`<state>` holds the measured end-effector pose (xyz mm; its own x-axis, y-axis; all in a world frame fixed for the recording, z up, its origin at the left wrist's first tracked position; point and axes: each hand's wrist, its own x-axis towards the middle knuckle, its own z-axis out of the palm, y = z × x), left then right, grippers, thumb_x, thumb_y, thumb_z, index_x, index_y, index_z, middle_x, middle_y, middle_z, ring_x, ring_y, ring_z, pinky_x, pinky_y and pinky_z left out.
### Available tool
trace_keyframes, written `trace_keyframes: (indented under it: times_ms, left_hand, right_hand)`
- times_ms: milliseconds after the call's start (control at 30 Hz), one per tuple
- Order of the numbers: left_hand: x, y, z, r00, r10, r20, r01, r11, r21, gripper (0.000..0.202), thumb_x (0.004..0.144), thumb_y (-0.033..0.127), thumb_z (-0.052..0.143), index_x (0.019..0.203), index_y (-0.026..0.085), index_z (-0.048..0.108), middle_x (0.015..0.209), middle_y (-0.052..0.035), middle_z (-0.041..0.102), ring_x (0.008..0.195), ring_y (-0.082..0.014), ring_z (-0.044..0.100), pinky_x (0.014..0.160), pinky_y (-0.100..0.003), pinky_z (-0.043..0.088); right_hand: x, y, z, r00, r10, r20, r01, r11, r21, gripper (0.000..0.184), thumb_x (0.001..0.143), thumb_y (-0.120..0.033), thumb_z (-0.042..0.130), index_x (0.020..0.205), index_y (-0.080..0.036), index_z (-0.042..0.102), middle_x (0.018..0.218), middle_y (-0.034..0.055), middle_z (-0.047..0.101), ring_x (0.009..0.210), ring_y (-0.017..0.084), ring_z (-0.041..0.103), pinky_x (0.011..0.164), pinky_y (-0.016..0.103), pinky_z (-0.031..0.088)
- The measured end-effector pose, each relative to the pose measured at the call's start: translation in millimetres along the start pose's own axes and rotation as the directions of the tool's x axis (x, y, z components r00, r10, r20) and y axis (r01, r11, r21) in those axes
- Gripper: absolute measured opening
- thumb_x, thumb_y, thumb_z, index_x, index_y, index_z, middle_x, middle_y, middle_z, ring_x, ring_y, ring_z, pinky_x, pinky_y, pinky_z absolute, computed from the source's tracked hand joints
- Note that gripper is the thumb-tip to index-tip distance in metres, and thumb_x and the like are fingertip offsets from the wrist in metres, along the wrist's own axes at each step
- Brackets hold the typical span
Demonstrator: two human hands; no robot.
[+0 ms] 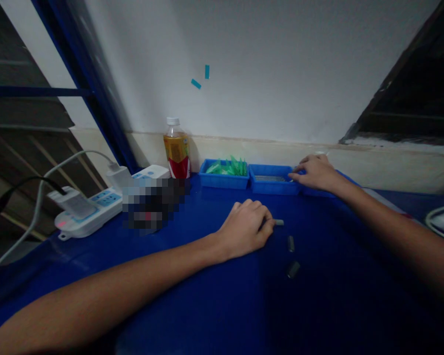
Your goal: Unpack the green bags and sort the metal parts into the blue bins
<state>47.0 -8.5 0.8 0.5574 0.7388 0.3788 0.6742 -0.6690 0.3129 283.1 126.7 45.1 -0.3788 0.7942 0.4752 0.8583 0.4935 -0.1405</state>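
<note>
The left hand (246,228) lies knuckles-up on the dark blue tabletop (207,315), fingers curled in and pinching a small grey cylindrical piece (278,222) whose tip pokes out past the fingertips, low against the surface, which seems to steady it. Just beside it, two short dark cylinders (290,243) lie loose on the blue, near each other and apart from the hand. The right hand (315,172) reaches to the back of the table, fingers bent over the far corner of a shallow blue plastic tray (270,187) holding thin grey parts; whether it grips anything I cannot tell. A matching blue tray of green plastic bits (222,181) touches that tray's left side. Both sit along the wall, probably to keep small parts sorted. Further left stand a white-capped bottle of orange drink (176,150) and a white power strip (96,207).
</note>
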Motion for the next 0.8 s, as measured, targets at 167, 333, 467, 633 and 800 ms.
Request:
trace_keyframes:
  times_ms: [167, 333, 467, 633, 800]
  left_hand:
    - [3.8, -2.6, 2.9, 0.995, -0.049, -0.084, 0.044, 0.997, -0.067, 0.028, 0.095, 0.027, 0.033, 0.081, 0.016, 0.055, 0.083, -0.0037, 0.060, 0.079, -0.0177, 0.052, 0.076, -0.033, 0.042]
    - [4.8, -1.7, 1.9, 0.994, -0.001, -0.111, -0.012, 0.994, -0.110, 0.029, 0.096, 0.025, 0.033, 0.078, 0.016, 0.053, 0.078, -0.0027, 0.058, 0.076, -0.0165, 0.051, 0.076, -0.032, 0.041]
    - [4.0, -1.5, 0.6, 0.992, 0.004, -0.125, -0.025, 0.985, -0.168, 0.028, 0.096, 0.027, 0.036, 0.076, 0.016, 0.052, 0.076, -0.0019, 0.058, 0.075, -0.0158, 0.052, 0.074, -0.029, 0.041]
    - [-0.4, -1.1, 1.3, 0.992, 0.050, -0.114, -0.079, 0.962, -0.263, 0.019, 0.095, 0.029, 0.041, 0.094, 0.016, 0.055, 0.085, -0.0029, 0.061, 0.081, -0.0166, 0.055, 0.076, -0.030, 0.043]
    - [-4.2, -0.4, 1.1, 0.981, 0.122, -0.150, -0.157, 0.956, -0.247, 0.018, 0.089, 0.024, 0.050, 0.106, 0.017, 0.051, 0.096, -0.0049, 0.062, 0.088, -0.0182, 0.055, 0.079, -0.031, 0.043]
  right_hand:
    - [-76.7, -69.1, -7.4, 0.981, -0.189, -0.055, 0.192, 0.979, 0.074, 0.022, 0.083, -0.034, 0.053, 0.096, -0.018, 0.062, 0.091, 0.0085, 0.065, 0.089, 0.025, 0.056, 0.079, 0.041, 0.042]
    - [-126.1, -111.4, 0.0, 0.972, -0.233, -0.040, 0.236, 0.965, 0.117, 0.015, 0.082, -0.028, 0.056, 0.094, -0.019, 0.056, 0.088, 0.0071, 0.064, 0.081, 0.021, 0.056, 0.071, 0.036, 0.040]
    - [-125.1, -109.8, 4.3, 0.972, -0.224, -0.075, 0.229, 0.971, 0.073, 0.008, 0.086, -0.025, 0.051, 0.087, -0.019, 0.055, 0.080, 0.0056, 0.063, 0.074, 0.020, 0.055, 0.066, 0.034, 0.036]
    - [-121.9, -108.8, 1.4, 0.987, -0.133, -0.094, 0.145, 0.980, 0.136, 0.011, 0.086, -0.023, 0.046, 0.080, -0.019, 0.054, 0.071, 0.0030, 0.059, 0.070, 0.018, 0.052, 0.064, 0.033, 0.036]
    - [-122.4, -109.6, -1.8, 0.994, -0.096, -0.052, 0.106, 0.960, 0.258, 0.020, 0.090, -0.023, 0.041, 0.075, -0.020, 0.054, 0.068, 0.0017, 0.057, 0.068, 0.017, 0.051, 0.064, 0.032, 0.037]
